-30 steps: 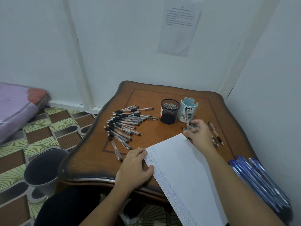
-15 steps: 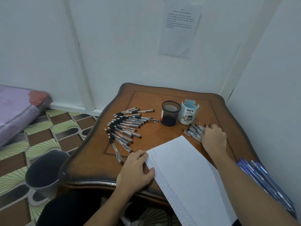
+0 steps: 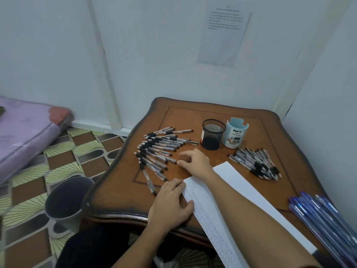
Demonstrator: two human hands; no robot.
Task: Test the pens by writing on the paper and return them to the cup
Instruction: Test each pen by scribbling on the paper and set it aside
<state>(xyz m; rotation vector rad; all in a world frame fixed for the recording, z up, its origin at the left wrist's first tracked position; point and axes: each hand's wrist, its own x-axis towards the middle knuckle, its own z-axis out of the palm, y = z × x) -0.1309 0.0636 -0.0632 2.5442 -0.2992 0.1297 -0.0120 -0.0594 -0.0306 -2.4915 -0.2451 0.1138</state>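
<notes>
A fan of several black-grip pens (image 3: 160, 149) lies on the left half of the wooden table (image 3: 119, 190). A second heap of pens (image 3: 257, 163) lies on the right, below a black mesh cup (image 3: 212, 134) and a pale blue cup (image 3: 234, 135). White paper (image 3: 237, 186) with small scribbles along its left edge runs toward me. My left hand (image 3: 172, 206) lies flat on the paper's left edge. My right hand (image 3: 195, 163) hovers at the tips of the left fan with fingers apart, its fingertips next to a pen tip, holding nothing.
A bundle of blue pens (image 3: 324, 221) lies at the table's right front corner. A grey bin (image 3: 65, 200) stands on the patterned floor left of the table. White walls close off the back and right. A purple mattress (image 3: 23, 132) lies at far left.
My right hand let go of the pen at the right heap and crossed left over the table to the fan of pens. My left hand stayed on the paper.
</notes>
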